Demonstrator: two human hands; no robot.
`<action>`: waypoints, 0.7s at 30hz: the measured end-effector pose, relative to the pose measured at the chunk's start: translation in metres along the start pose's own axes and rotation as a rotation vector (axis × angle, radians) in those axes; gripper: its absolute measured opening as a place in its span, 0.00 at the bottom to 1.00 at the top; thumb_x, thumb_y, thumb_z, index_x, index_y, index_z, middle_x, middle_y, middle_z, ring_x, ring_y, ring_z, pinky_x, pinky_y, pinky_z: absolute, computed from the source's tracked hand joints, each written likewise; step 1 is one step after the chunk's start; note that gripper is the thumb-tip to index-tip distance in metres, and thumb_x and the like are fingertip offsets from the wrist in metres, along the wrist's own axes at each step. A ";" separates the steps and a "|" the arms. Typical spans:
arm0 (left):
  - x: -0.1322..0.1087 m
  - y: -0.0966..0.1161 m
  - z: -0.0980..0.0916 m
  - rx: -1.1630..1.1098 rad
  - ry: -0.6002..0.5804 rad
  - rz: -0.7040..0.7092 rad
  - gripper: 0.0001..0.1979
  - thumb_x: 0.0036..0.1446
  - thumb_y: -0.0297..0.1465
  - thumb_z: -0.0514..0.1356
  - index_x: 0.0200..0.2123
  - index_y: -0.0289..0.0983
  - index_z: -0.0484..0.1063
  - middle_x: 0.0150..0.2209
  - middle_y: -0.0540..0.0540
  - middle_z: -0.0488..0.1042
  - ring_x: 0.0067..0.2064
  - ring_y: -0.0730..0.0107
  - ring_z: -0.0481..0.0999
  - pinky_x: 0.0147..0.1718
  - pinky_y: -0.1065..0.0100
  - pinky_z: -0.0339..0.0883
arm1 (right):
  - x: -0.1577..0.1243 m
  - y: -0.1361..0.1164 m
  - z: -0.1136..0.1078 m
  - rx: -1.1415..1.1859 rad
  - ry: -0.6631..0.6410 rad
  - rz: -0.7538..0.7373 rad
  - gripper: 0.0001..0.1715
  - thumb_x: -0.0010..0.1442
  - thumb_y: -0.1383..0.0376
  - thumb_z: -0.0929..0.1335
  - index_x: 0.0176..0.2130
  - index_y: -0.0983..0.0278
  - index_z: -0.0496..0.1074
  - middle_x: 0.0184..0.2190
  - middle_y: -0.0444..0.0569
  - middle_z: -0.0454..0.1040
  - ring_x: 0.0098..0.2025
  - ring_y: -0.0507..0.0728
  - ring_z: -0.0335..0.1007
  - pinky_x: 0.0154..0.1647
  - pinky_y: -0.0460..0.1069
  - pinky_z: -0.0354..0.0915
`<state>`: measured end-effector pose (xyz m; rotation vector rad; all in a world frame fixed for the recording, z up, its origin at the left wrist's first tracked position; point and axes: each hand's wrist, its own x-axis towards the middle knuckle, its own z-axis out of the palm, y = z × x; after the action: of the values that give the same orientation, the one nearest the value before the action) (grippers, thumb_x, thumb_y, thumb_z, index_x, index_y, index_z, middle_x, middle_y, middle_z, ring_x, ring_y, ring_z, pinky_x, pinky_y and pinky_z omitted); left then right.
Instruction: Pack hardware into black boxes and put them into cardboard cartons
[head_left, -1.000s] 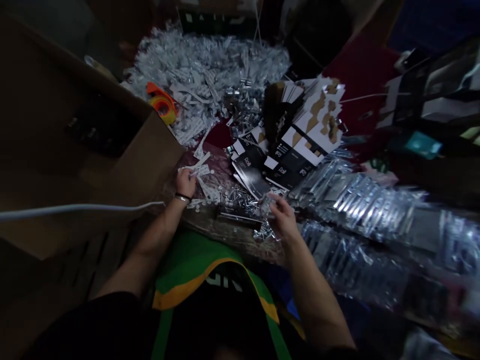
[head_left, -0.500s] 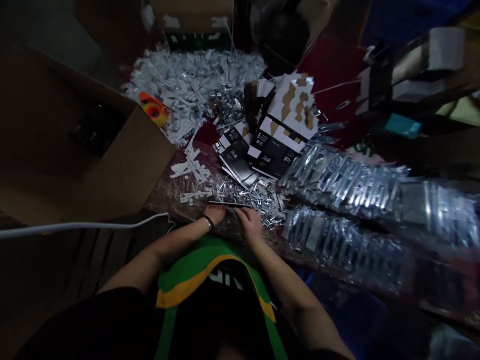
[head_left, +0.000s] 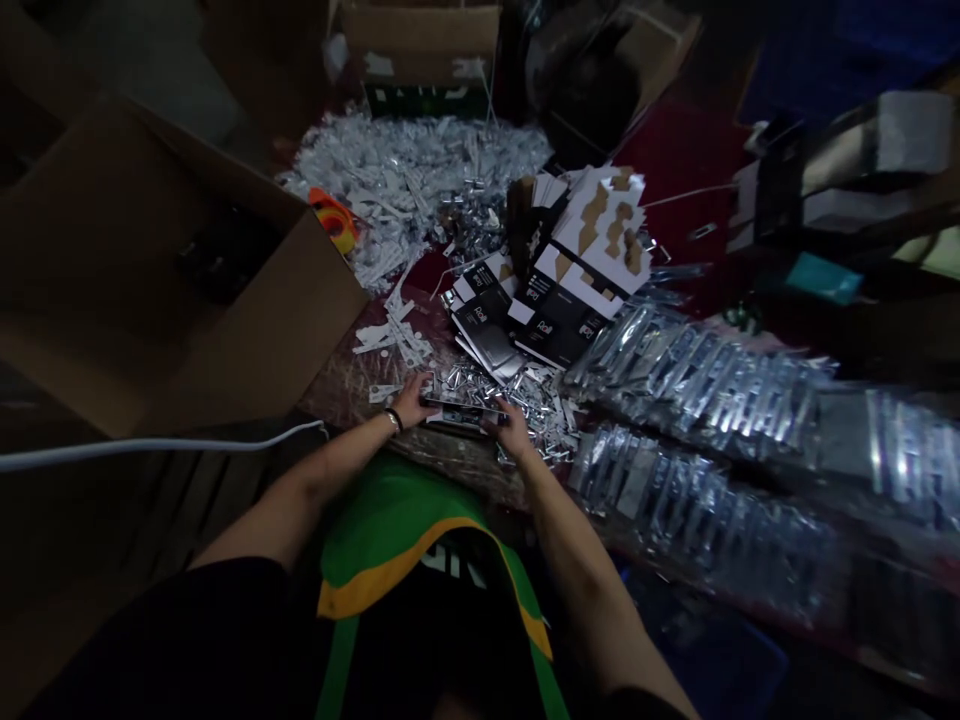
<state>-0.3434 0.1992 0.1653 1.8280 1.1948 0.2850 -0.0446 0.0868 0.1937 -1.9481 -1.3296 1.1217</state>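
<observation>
Between my two hands is a narrow black box (head_left: pixel 466 415), held by its ends near the table's front edge. My left hand (head_left: pixel 412 402), with a bracelet at the wrist, is closed on the left end. On the right end, the fingers of my right hand (head_left: pixel 513 432) are closed as well. The side of the box towards me shows pale and shiny parts, too dark to make out. Just behind it lies a heap of small shiny metal pieces (head_left: pixel 544 400). Flat black-and-white printed cartons (head_left: pixel 559 325) are stacked beyond that heap.
A large open cardboard box (head_left: pixel 300 320) stands at the left, near an orange tape dispenser (head_left: pixel 334 220). Clear-bagged parts (head_left: pixel 420 160) are piled at the back. Rows of plastic-wrapped silvery packs (head_left: pixel 720 380) fill the right. A pale hose or cable (head_left: pixel 165 445) runs in from the left.
My hands have moved apart towards the ends of the black box. It has turned so that its near side now shows. The whole view has shifted slightly.
</observation>
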 end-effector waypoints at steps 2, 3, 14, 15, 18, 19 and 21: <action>0.004 0.000 -0.001 0.202 -0.162 0.174 0.34 0.53 0.28 0.68 0.65 0.38 0.69 0.65 0.34 0.68 0.66 0.49 0.68 0.66 0.48 0.61 | 0.005 -0.001 -0.001 -0.215 -0.159 -0.105 0.37 0.59 0.60 0.72 0.66 0.63 0.71 0.63 0.59 0.68 0.61 0.65 0.67 0.63 0.60 0.65; 0.002 0.002 -0.004 0.306 -0.249 0.277 0.35 0.54 0.30 0.68 0.66 0.39 0.69 0.68 0.34 0.65 0.70 0.45 0.63 0.69 0.45 0.55 | 0.003 -0.002 -0.002 -0.336 -0.260 -0.176 0.38 0.60 0.60 0.72 0.68 0.61 0.69 0.68 0.59 0.63 0.65 0.66 0.65 0.64 0.60 0.64; 0.009 0.048 0.019 0.714 -0.386 0.393 0.39 0.63 0.47 0.66 0.72 0.41 0.62 0.68 0.27 0.65 0.65 0.37 0.68 0.65 0.40 0.57 | -0.011 -0.024 0.021 -1.043 -0.331 -0.243 0.44 0.72 0.50 0.66 0.78 0.52 0.47 0.72 0.66 0.58 0.65 0.69 0.67 0.65 0.61 0.61; 0.009 0.048 0.018 0.719 -0.402 0.403 0.39 0.62 0.47 0.67 0.72 0.41 0.63 0.68 0.27 0.65 0.65 0.38 0.68 0.65 0.41 0.57 | -0.012 -0.025 0.021 -1.057 -0.329 -0.241 0.45 0.72 0.50 0.66 0.78 0.52 0.46 0.73 0.66 0.57 0.65 0.69 0.66 0.66 0.62 0.59; 0.003 0.049 0.018 0.727 -0.385 0.414 0.40 0.61 0.46 0.68 0.71 0.39 0.64 0.70 0.27 0.63 0.68 0.36 0.65 0.66 0.40 0.55 | -0.021 -0.031 0.026 -1.082 -0.315 -0.191 0.47 0.71 0.46 0.66 0.78 0.55 0.46 0.75 0.68 0.52 0.66 0.73 0.64 0.67 0.67 0.55; 0.001 0.051 0.020 0.722 -0.372 0.422 0.41 0.60 0.47 0.68 0.71 0.38 0.63 0.71 0.26 0.61 0.69 0.35 0.63 0.67 0.39 0.54 | -0.024 -0.034 0.028 -1.077 -0.320 -0.186 0.50 0.69 0.44 0.66 0.78 0.58 0.47 0.75 0.70 0.51 0.66 0.75 0.63 0.67 0.68 0.54; 0.000 0.062 0.027 0.706 -0.360 0.441 0.43 0.60 0.48 0.68 0.71 0.33 0.62 0.71 0.24 0.59 0.71 0.33 0.60 0.67 0.38 0.53 | -0.023 -0.039 0.024 -1.037 -0.350 -0.222 0.52 0.67 0.40 0.67 0.77 0.59 0.51 0.73 0.70 0.55 0.65 0.76 0.64 0.67 0.71 0.53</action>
<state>-0.2888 0.1765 0.1989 2.6159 0.6605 -0.2600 -0.0883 0.0797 0.2194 -2.1874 -2.6160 0.7131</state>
